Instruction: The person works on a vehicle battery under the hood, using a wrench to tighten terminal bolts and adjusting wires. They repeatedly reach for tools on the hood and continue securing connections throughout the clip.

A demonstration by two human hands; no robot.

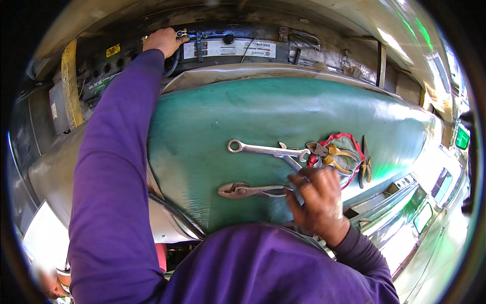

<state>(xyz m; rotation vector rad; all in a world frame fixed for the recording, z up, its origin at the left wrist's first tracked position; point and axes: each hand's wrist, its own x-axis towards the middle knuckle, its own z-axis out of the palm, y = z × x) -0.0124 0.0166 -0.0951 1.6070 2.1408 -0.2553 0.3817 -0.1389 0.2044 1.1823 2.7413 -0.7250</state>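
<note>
Far off at the upper left, my left hand [163, 41] is closed at the top of a black battery [215, 38]. A small metal fitting [180, 34] shows beside its thumb; the other fingers are hidden. My right hand [319, 202] is low over a green cover [283, 109], fingers curled round something greyish I cannot make out. Slip-joint pliers [240, 190] lie there, their handles running toward those fingers. Above them rests a combination wrench [266, 149], crossing another metal tool [289, 161]. Yellow-handled cutters [331, 153] lie on a red-edged piece [349, 138], beside yellow-handled pliers [365, 164].
The green cover drapes a rounded vehicle panel below the battery bay. A yellow upright bar [72, 83] stands at the left of the bay. A corrugated black hose [174, 215] runs near my body. Part of another person [50, 281] shows at the lower left.
</note>
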